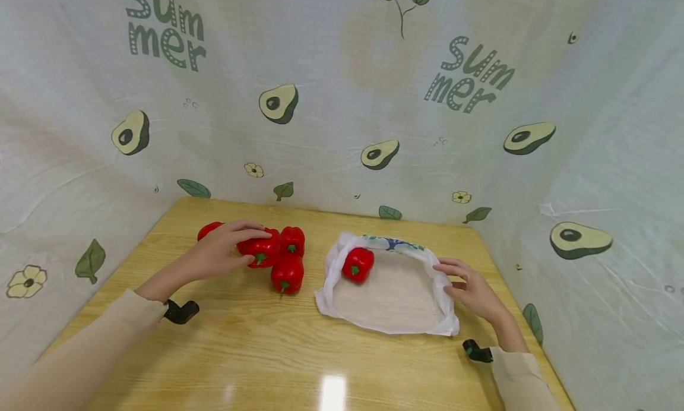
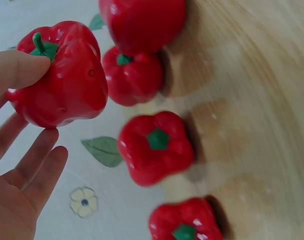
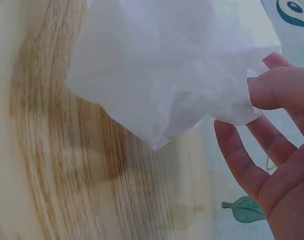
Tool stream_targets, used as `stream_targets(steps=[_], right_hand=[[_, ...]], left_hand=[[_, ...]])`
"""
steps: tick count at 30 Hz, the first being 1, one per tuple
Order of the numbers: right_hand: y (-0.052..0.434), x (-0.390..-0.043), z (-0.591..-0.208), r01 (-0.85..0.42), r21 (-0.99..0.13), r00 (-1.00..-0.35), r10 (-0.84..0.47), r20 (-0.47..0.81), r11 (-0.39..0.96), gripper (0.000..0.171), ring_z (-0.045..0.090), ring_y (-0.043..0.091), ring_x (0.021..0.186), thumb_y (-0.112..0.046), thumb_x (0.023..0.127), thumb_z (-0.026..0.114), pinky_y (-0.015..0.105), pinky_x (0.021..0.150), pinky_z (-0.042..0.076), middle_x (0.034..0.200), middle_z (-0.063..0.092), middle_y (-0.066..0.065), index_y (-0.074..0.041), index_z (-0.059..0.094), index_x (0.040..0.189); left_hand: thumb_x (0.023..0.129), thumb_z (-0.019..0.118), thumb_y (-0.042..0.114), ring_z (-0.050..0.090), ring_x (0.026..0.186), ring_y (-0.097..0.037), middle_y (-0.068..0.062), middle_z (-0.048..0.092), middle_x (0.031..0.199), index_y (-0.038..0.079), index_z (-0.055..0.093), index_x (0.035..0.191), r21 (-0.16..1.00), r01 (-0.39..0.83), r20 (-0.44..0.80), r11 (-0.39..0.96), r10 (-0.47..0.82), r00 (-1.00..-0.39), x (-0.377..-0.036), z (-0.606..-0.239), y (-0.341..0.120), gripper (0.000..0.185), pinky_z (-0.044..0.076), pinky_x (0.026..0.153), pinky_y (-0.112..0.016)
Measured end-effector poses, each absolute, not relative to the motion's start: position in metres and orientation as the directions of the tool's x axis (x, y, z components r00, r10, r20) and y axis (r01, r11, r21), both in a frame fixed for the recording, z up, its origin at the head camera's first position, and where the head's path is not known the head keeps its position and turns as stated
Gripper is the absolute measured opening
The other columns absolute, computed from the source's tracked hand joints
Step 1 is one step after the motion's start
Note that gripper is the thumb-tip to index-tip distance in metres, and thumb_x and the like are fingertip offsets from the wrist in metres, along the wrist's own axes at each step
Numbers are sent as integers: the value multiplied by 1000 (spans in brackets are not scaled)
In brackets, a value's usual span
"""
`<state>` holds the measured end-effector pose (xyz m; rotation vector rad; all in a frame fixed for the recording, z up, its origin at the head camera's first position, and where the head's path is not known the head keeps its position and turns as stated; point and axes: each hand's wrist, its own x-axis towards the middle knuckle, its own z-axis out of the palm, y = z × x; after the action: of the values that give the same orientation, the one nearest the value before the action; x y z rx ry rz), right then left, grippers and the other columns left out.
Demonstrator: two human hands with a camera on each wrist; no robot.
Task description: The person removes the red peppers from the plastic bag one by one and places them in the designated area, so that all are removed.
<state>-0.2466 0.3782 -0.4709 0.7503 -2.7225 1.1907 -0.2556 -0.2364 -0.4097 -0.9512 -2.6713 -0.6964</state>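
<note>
My left hand (image 1: 247,244) grips a red bell pepper (image 1: 262,250) at the left of the wooden table (image 1: 256,351). In the left wrist view its thumb (image 2: 22,70) presses beside the green stem of that pepper (image 2: 62,80), with the fingers (image 2: 37,160) under it. Three more red peppers (image 1: 287,273) lie close around it. A white mesh bag (image 1: 390,292) lies open at the right with one red pepper (image 1: 358,264) inside. My right hand (image 1: 446,277) pinches the bag's right rim; its thumb (image 3: 279,90) lies on the white fabric (image 3: 162,65).
Cloth walls printed with avocados (image 1: 342,102) close in the table on the left, back and right. A black wrist mount (image 1: 180,311) sits on each forearm. Bare wood lies in front of the bag and peppers.
</note>
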Motion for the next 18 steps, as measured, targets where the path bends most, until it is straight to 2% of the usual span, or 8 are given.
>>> stream_targets(steps=[3, 7, 10, 13, 18], right_hand=[[379, -248, -471, -458, -671, -880, -402, 252, 583, 48, 61, 25, 126, 15, 93, 70, 28, 94, 59, 153, 52, 20, 2, 66, 139], [380, -249, -471, -452, -672, -883, -403, 242, 586, 49, 58, 14, 127, 14, 94, 69, 36, 95, 60, 154, 51, 19, 0, 66, 140], [380, -249, -471, -443, -678, -886, -402, 231, 587, 49, 58, 19, 129, 13, 94, 70, 43, 96, 60, 154, 51, 18, -1, 66, 141], [381, -250, -472, -432, -685, -891, -398, 221, 587, 49, 57, 22, 130, 12, 95, 70, 41, 96, 60, 155, 51, 17, -2, 66, 141], [382, -251, -473, -424, -694, -893, -395, 214, 582, 49, 58, 31, 129, 12, 95, 70, 36, 96, 60, 155, 50, 17, -3, 66, 141]], left_hand=[[88, 84, 5, 59, 128, -33, -9, 63, 143, 18, 72, 138, 359, 623, 337, 695, 525, -781, -253, -415, -247, 53, 60, 90, -49], [89, 84, 6, 58, 129, -33, -7, 63, 144, 19, 70, 140, 362, 610, 316, 705, 523, -792, -250, -423, -257, 54, 58, 93, -49], [89, 84, 6, 56, 131, -34, -6, 62, 144, 21, 69, 140, 366, 605, 303, 707, 525, -796, -248, -429, -263, 56, 58, 95, -52], [88, 85, 6, 53, 136, -38, -6, 62, 145, 23, 69, 140, 381, 593, 284, 710, 521, -805, -246, -435, -268, 57, 57, 98, -58], [87, 86, 5, 52, 137, -39, -6, 62, 145, 23, 70, 139, 393, 585, 273, 709, 518, -811, -245, -445, -273, 58, 56, 100, -60]])
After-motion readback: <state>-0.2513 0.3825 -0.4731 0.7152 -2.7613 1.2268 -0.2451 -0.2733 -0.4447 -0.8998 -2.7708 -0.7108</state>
